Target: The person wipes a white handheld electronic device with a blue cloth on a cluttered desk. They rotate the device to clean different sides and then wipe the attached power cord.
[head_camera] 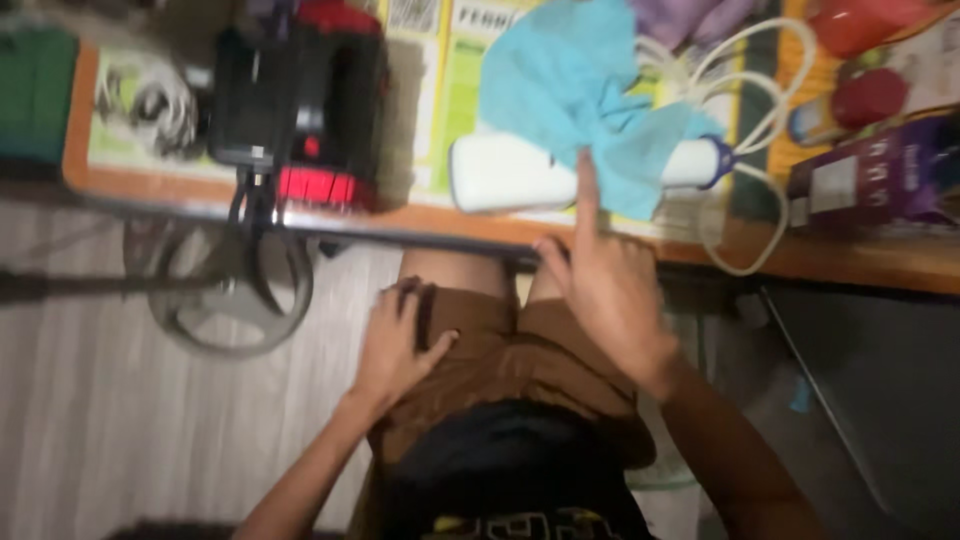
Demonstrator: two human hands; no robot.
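Observation:
My left hand (pixel 395 345) rests flat on my thigh, on brown shorts (pixel 500 360), holding nothing. My right hand (pixel 600 285) is raised at the table's front edge, index finger stretched out and touching a light blue cloth (pixel 580 90). The cloth lies draped over a white bottle (pixel 505 175) that lies on its side on the wooden table (pixel 860 260). The other fingers of the right hand are curled loosely. The whole picture is blurred by motion.
A black and red machine (pixel 300 100) stands at the table's left part. A white cord (pixel 745 150) loops right of the bottle. A purple box (pixel 880 175) and red objects (pixel 865 95) sit far right. A round metal piece (pixel 235 290) hangs below the table edge.

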